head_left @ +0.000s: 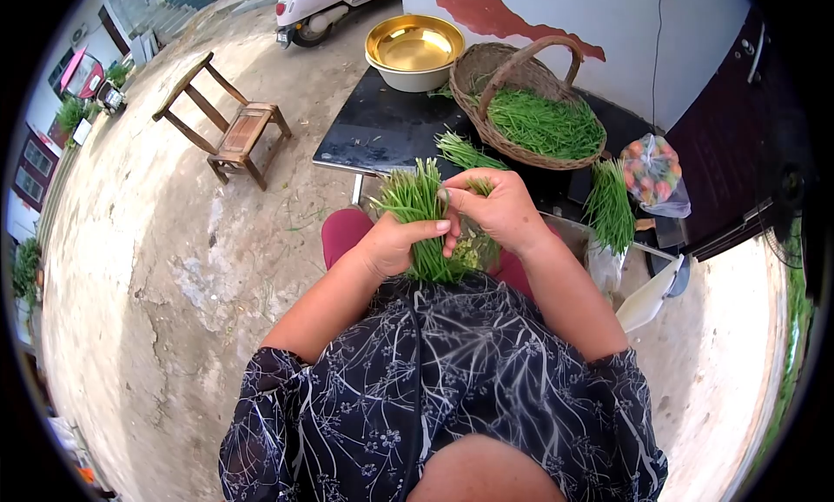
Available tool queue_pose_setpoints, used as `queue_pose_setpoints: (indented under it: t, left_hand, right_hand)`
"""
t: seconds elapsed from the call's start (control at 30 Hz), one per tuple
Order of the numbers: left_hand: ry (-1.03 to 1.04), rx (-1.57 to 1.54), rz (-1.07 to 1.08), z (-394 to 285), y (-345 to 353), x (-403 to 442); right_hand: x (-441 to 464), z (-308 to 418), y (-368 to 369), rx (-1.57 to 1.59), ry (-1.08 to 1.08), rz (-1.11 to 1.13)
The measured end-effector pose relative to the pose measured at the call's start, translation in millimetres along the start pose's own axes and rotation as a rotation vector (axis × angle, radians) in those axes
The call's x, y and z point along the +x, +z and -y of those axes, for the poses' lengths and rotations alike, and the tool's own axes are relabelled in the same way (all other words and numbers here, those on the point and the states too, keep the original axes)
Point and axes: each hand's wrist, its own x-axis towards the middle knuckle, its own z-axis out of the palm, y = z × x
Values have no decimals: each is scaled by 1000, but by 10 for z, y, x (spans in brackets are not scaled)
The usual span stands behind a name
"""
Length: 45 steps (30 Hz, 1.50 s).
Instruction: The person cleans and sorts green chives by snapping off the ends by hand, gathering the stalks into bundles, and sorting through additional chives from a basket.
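Observation:
A thick bundle of long green stalks [419,198] stands upright over my lap, pale cut ends at the top. My left hand [395,241] is wrapped round its middle, thumb across the front. At the bundle's right side my right hand [497,208] is closed, thumb and fingertips pressed together by the stalks; a few short green bits show above its fingers. What exactly its fingertips pinch is too small to tell. Behind my hands, a wicker basket [466,59] holds many loose green stalks. More stalks [469,151] lie in front of it, and another bunch [611,208] hangs over the table's right edge.
The black table [360,119] carries a gold basin [415,41] in a white one and a plastic bag of round reddish fruit [651,172]. A wooden chair [248,132] stands on the ground at left. A scooter [326,6] is behind the table, a dark door [717,128] at right.

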Motion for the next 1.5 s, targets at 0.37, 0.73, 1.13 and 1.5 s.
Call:
queue_pose_setpoints:
  t: [0.37,0.73,1.13,1.5]
  left_hand:
    - [73,-155,-490,39,-254,53]
    - [149,-112,-650,-24,-385,18]
    - [6,-28,-263,66,26,129]
    - [-102,69,-262,56,-55,66]
  right_hand:
    - [28,-76,-324,267,-84,-435]
    - [-2,-25,-620,364,-143,-520]
    - [-29,-63,-69,253,-20,-237]
    - [15,-18,-273,332,-116,-451]
